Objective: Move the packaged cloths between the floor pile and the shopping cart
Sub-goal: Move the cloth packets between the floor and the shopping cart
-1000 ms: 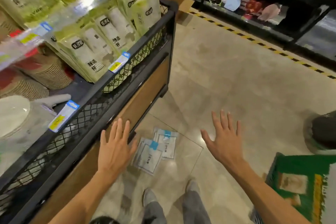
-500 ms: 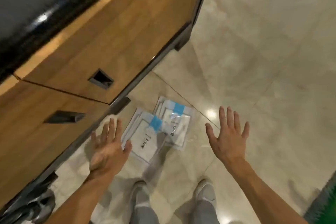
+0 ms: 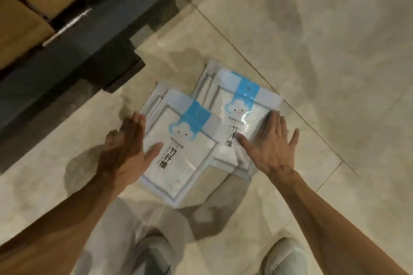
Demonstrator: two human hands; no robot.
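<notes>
Two stacks of packaged cloths lie on the beige tiled floor (image 3: 312, 51) at the centre of the frame, overlapping: the near stack (image 3: 178, 152) sits lower left, the far stack (image 3: 241, 105) upper right. The left hand (image 3: 125, 152) is spread flat over the left edge of the near stack, thumb lying across its front. The right hand (image 3: 271, 147) is spread over the right side of the far stack. Whether either palm touches the plastic cannot be told. A dark-framed wooden display unit (image 3: 55, 18) fills the upper left.

Two overlapping cloth packages (image 3: 194, 140) lie on the floor (image 3: 312, 40), right of the shelf base (image 3: 73, 51).
</notes>
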